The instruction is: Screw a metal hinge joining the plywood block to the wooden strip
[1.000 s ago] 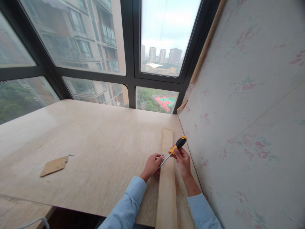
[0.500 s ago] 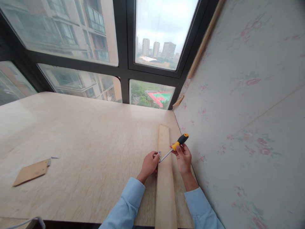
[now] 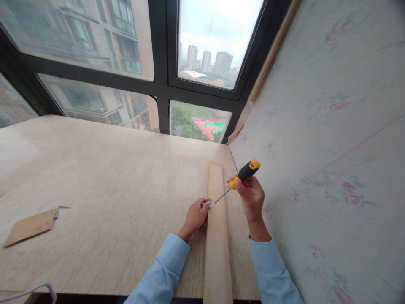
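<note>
Two hands work at the right edge of the bench [image 3: 95, 177], near the papered wall. The left hand [image 3: 195, 215] pinches a small metal bracket [image 3: 209, 203] against the wooden strip [image 3: 217, 236]. The right hand [image 3: 251, 194] is closed around the screwdriver [image 3: 240, 179], whose tip hangs just off the bracket (fastening looks unfinished). Its long axis slants from handle, up-right, to tip, down-left. Across the bench lies a cardboard piece [image 3: 30, 226].

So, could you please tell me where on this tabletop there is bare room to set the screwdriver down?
The widest bare patch of the tabletop lies between the cardboard piece and the wooden strip, up to the window. It is crowded beside the wall, where the left hand, right hand and screwdriver meet.
</note>
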`<state>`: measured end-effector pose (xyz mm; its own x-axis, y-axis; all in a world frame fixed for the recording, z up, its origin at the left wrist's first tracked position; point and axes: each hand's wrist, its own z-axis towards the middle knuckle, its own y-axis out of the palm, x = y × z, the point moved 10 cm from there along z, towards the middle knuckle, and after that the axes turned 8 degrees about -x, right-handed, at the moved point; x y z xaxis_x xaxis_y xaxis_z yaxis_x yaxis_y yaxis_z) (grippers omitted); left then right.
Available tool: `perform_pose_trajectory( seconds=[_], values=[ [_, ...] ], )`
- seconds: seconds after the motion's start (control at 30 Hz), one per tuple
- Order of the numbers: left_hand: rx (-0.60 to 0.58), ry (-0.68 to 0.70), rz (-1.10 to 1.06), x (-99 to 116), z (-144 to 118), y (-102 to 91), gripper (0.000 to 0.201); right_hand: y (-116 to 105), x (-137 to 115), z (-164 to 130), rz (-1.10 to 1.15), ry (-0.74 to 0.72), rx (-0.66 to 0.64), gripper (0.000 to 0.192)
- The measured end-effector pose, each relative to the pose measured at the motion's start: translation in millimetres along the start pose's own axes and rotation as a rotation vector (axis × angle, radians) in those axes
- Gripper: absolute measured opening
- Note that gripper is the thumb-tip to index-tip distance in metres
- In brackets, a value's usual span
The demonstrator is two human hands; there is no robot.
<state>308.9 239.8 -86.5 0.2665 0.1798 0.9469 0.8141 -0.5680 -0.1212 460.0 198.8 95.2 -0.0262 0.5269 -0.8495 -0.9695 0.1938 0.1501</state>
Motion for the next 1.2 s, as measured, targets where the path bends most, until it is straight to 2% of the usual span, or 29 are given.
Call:
perform_pose_trajectory(
  seconds=[0.17,0.27,0.37,0.6,1.0,1.2],
  values=[
    [-0.01,-0.021,-0.027,-4.8,2.6,1.6,0.034,25.5,14.9,16.5,0.13,0.056,-0.238,0.024],
    [-0.026,-0.045,-0.043,-6.5,3.6,2.4,0.034,26.1,30.2,15.6,0.201,0.166,-0.339,0.025],
    [-0.024,-0.059,-0.059,-6.5,2.9,1.6,0.034,23.4,35.2,12.0,0.208,0.241,-0.413,0.029],
    [-0.037,-0.057,-0.071,-6.2,0.9,2.5,0.035,10.2,31.5,6.6,0.101,0.185,-0.293,0.027],
    [-0.044,-0.057,-0.109,-5.8,-0.4,3.5,0.038,2.4,23.6,-3.3,0.039,0.113,-0.226,0.018],
    [-0.037,-0.074,-0.095,-5.9,-1.9,3.2,0.04,3.6,25.7,-7.5,-0.003,0.14,-0.228,0.02]
  ],
)
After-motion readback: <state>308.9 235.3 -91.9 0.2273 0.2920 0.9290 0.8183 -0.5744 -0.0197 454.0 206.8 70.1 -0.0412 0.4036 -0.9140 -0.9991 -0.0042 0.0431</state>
